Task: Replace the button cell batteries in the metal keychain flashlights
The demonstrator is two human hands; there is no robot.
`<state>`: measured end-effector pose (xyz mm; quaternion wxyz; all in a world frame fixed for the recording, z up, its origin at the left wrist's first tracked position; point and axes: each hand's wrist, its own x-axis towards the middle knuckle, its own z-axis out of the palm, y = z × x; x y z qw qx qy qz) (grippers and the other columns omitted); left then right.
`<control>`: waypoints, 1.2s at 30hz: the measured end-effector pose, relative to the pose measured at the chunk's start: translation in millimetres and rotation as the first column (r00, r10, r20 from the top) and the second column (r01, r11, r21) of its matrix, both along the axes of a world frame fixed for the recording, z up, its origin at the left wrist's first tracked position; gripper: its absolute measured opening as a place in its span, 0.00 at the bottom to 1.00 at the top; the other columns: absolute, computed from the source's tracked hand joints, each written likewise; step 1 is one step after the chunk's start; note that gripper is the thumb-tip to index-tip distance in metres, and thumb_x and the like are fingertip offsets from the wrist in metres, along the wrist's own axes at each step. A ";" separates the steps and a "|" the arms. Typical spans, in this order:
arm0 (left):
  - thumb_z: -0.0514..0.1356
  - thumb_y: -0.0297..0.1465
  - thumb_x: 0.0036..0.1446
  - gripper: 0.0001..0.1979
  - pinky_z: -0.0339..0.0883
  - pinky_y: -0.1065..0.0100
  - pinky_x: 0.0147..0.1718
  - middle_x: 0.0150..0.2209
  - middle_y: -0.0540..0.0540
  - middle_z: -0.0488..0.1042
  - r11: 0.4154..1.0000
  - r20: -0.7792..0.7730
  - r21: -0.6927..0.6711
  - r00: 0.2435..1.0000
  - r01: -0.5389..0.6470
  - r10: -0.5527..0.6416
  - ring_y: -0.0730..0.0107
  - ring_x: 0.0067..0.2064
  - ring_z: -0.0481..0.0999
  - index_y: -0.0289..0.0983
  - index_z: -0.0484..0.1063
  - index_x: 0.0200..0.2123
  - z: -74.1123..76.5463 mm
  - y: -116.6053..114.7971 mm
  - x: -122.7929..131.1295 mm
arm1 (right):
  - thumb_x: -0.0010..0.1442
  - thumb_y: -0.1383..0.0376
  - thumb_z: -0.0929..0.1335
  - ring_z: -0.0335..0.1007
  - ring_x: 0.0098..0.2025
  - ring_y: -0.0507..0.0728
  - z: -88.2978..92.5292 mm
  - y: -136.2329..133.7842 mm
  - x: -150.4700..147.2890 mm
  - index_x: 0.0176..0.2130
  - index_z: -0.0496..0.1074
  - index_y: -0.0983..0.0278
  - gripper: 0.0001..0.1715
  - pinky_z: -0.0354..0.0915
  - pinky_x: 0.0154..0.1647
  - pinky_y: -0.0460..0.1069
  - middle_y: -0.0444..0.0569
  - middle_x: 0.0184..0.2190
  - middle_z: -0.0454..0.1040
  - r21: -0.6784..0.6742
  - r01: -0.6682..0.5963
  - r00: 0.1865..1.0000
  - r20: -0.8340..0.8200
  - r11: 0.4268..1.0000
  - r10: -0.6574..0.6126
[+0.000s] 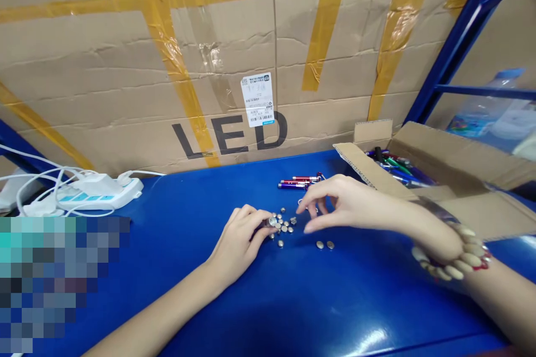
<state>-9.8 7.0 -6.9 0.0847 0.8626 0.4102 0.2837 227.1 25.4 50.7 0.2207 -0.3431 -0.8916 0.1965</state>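
On the blue tabletop (234, 312) lies a loose cluster of small silver button cells (285, 228). My left hand (239, 236) is at the cluster's left edge, thumb and index finger pinched on a shiny round metal piece (273, 222) that looks like a button cell. Just right of the cluster, my right hand (335, 203) hovers with thumb and fingers apart, and no held thing shows between them. Two more button cells (325, 245) lie below it. Behind the right fingers are a red penlight (305, 179) and a purple penlight (293, 184); metal rings there are partly hidden.
At the right stands an opened cardboard box (444, 150) with several coloured penlights (397, 167). A white power strip (100, 192) with cables sits at the left. A large taped carton (226, 56) forms the back, and a blue shelf frame (446, 44) rises at the right.
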 end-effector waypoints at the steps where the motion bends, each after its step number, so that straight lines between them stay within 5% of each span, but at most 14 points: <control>1: 0.50 0.35 0.63 0.10 0.60 0.66 0.37 0.34 0.49 0.72 1.000 0.003 -0.008 1.000 0.000 0.000 0.67 0.36 0.67 0.41 0.70 0.39 -0.2 -0.1 0.3 | 0.48 0.53 0.72 0.69 0.24 0.48 0.5 1.9 4.1 0.33 0.77 0.61 0.16 0.59 0.24 0.42 0.41 0.23 0.74 -0.040 -0.012 0.996 0.091 0.999 0.015; 5: 0.50 0.35 0.63 0.09 0.60 0.66 0.37 0.34 0.49 0.72 0.999 0.001 -0.027 1.000 0.017 -0.017 0.67 0.36 0.68 0.41 0.69 0.39 0.6 -1.9 1.9 | 0.43 0.55 0.75 0.70 0.25 0.49 -7.2 4.5 11.4 0.31 0.77 0.60 0.15 0.58 0.23 0.42 0.41 0.25 0.76 -0.136 -0.002 0.962 0.270 0.991 0.039; 12: 0.49 0.36 0.64 0.11 0.60 0.66 0.37 0.34 0.48 0.72 0.998 -0.056 0.005 0.996 0.063 -0.063 0.67 0.37 0.68 0.38 0.67 0.36 5.1 -5.8 3.9 | 0.52 0.57 0.70 0.70 0.24 0.49 -18.2 6.7 5.6 0.31 0.78 0.59 0.10 0.61 0.25 0.42 0.41 0.24 0.76 -0.227 -0.080 0.962 0.238 0.971 0.135; 16: 0.50 0.36 0.64 0.11 0.59 0.65 0.36 0.32 0.48 0.72 0.998 -0.058 0.029 0.996 0.064 -0.062 0.68 0.36 0.67 0.37 0.66 0.33 6.3 -6.6 3.8 | 0.56 0.61 0.67 0.72 0.29 0.51 -25.9 11.2 0.1 0.34 0.77 0.60 0.09 0.61 0.28 0.44 0.44 0.30 0.77 -0.009 -0.008 0.952 0.306 1.000 0.010; 20: 0.49 0.36 0.64 0.12 0.58 0.65 0.35 0.30 0.48 0.71 0.998 -0.063 0.030 0.996 0.059 -0.057 0.67 0.35 0.66 0.36 0.65 0.31 6.9 -6.4 3.3 | 0.57 0.64 0.66 0.72 0.29 0.52 -32.5 14.4 -2.9 0.31 0.76 0.60 0.09 0.59 0.24 0.44 0.45 0.30 0.76 0.248 0.059 0.905 0.396 0.967 -0.157; 24: 0.48 0.36 0.63 0.13 0.58 0.65 0.34 0.29 0.48 0.69 0.998 -0.051 0.038 0.998 0.047 -0.045 0.67 0.34 0.64 0.37 0.64 0.29 7.3 -6.1 2.8 | 0.58 0.62 0.65 0.74 0.31 0.52 -30.1 6.6 -8.9 0.32 0.76 0.60 0.10 0.64 0.29 0.45 0.45 0.30 0.77 0.420 0.099 0.970 0.161 0.902 -0.181; 27: 0.48 0.35 0.63 0.13 0.58 0.64 0.35 0.29 0.48 0.69 0.997 -0.053 0.041 0.997 0.064 -0.062 0.67 0.35 0.64 0.37 0.64 0.29 7.1 -6.0 2.4 | 0.59 0.62 0.65 0.74 0.33 0.52 -26.0 -9.7 -21.4 0.34 0.76 0.60 0.09 0.69 0.38 0.47 0.45 0.31 0.78 0.466 0.141 0.980 -0.189 0.873 -0.057; 29: 0.47 0.35 0.64 0.13 0.57 0.64 0.35 0.31 0.47 0.70 0.995 -0.053 0.042 0.995 0.087 -0.085 0.66 0.36 0.64 0.37 0.65 0.30 6.7 -6.0 2.1 | 0.59 0.64 0.66 0.73 0.30 0.51 -26.3 -21.1 -31.2 0.35 0.76 0.60 0.07 0.70 0.35 0.46 0.45 0.29 0.77 0.463 0.134 0.949 -0.316 0.876 0.022; 36: 0.46 0.32 0.65 0.11 0.58 0.65 0.36 0.33 0.47 0.70 0.992 -0.040 0.034 0.991 0.125 -0.124 0.67 0.37 0.65 0.37 0.65 0.35 4.5 -4.4 0.3 | 0.57 0.69 0.68 0.73 0.32 0.49 -40.7 -31.6 -41.6 0.36 0.75 0.63 0.06 0.69 0.33 0.42 0.46 0.30 0.77 0.501 0.067 0.935 -0.334 0.863 0.121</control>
